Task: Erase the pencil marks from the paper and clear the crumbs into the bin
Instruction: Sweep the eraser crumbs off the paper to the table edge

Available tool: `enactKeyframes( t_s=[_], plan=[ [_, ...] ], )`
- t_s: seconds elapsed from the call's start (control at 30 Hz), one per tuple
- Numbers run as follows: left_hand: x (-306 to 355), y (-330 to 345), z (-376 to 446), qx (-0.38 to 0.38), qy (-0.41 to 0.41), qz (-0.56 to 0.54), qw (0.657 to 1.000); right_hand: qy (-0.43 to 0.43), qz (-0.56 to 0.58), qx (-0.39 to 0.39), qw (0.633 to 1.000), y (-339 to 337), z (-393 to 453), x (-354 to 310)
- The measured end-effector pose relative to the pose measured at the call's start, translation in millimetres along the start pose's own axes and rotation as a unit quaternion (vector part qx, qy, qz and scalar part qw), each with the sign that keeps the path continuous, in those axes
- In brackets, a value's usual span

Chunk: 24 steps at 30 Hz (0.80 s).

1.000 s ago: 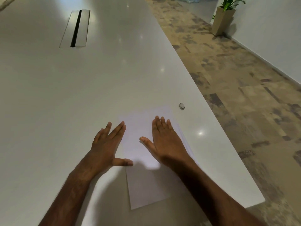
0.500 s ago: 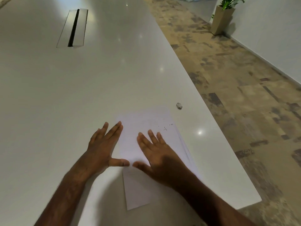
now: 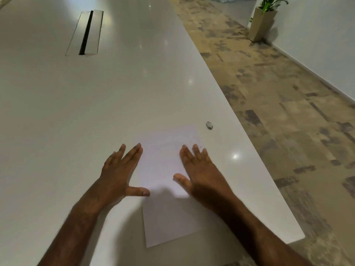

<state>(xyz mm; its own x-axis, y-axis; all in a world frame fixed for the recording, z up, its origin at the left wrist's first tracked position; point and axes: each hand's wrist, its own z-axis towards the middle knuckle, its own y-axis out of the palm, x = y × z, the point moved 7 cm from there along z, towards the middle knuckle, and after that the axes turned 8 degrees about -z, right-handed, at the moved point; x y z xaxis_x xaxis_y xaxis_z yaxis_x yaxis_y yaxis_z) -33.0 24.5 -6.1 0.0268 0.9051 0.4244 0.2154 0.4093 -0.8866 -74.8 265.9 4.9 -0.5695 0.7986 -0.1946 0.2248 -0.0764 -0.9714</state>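
A white sheet of paper (image 3: 161, 162) lies on the white table (image 3: 76, 112) near its right edge. My left hand (image 3: 121, 173) lies flat with straight fingers on the sheet's left edge, thumb spread out. My right hand (image 3: 199, 173) lies flat on the sheet's right side, fingers straight. A few dark eraser crumbs (image 3: 199, 147) show on the paper just beyond my right fingertips. A small grey eraser (image 3: 209, 125) lies on the table past the sheet's far right corner. No bin is in view.
The table's right edge (image 3: 249, 150) runs close to my right hand, with patterned floor beyond. A cable slot (image 3: 85, 33) is set into the table at the far left. A potted plant (image 3: 263, 22) stands by the wall at the far right.
My right hand has slid right and forward across the paper, from the sheet's middle to its right side. The left hand has stayed on the left edge.
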Motion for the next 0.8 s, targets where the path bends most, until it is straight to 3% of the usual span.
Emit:
enactKeyframes(
  t_s=[0.1, 0.27, 0.37, 0.47, 0.6, 0.8],
  plan=[
    [0, 0, 0, -0.001, -0.003, -0.003, 1.0, -0.048, -0.025, 0.002, 0.999, 13, -5, -18],
    [1, -1, 0, -0.001, -0.005, 0.004, 1.0, 0.038, -0.011, -0.02, 0.999, 2, 0, 22],
    [1, -2, 0, 0.0, -0.004, 0.006, 1.0, 0.059, -0.017, 0.006, 0.998, -6, -1, 38],
    [2, 0, 0, -0.002, -0.003, 0.006, 1.0, 0.019, 0.002, -0.011, 1.0, -3, -6, 22],
    [2, -1, 0, -0.004, -0.003, -0.001, 1.0, -0.039, -0.056, -0.01, 0.998, 8, -15, 1],
    [3, -3, -1, -0.001, -0.003, 0.003, 1.0, 0.054, -0.017, -0.002, 0.998, -3, -9, 44]
  ],
)
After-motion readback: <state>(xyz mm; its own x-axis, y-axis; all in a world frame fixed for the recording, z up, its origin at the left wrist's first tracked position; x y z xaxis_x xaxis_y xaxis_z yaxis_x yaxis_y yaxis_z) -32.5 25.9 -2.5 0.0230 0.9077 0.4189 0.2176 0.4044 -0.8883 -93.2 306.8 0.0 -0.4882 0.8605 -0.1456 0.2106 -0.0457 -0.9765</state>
